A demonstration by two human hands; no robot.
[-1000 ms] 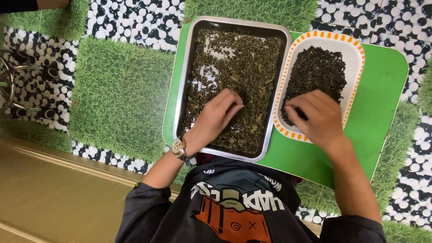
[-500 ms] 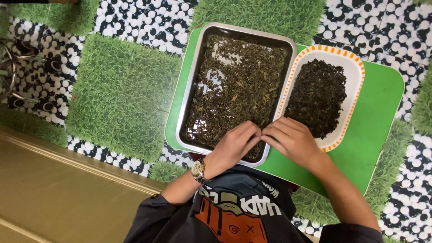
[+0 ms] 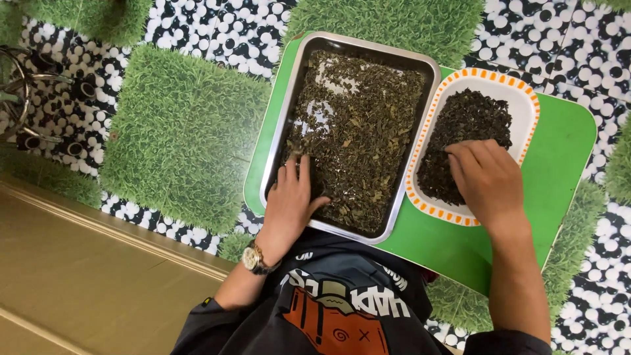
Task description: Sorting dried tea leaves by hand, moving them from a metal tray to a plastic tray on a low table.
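A steel tray [image 3: 294, 89] filled with dry greenish leaves [image 3: 361, 118] sits on a green board [image 3: 559, 151]. Beside it on the right lies a white dish with an orange-dotted rim [image 3: 526, 98] holding darker leaves [image 3: 470, 118]. My left hand [image 3: 289, 204], with a wristwatch, rests flat in the steel tray's near left corner, fingers spread on the leaves. My right hand [image 3: 486, 181] lies palm down over the near part of the white dish, fingertips touching the dark leaves. Neither hand visibly grips anything.
The board lies on a floor of grass-like squares [image 3: 177, 131] and black-and-white pebble patches [image 3: 217, 33]. A metal wire object [image 3: 20, 98] is at the far left. A tan wooden surface [image 3: 79, 283] runs along the lower left.
Both hands were together at the steel tray's near right corner. Now the left hand has moved to the tray's left corner and the right hand onto the white dish.
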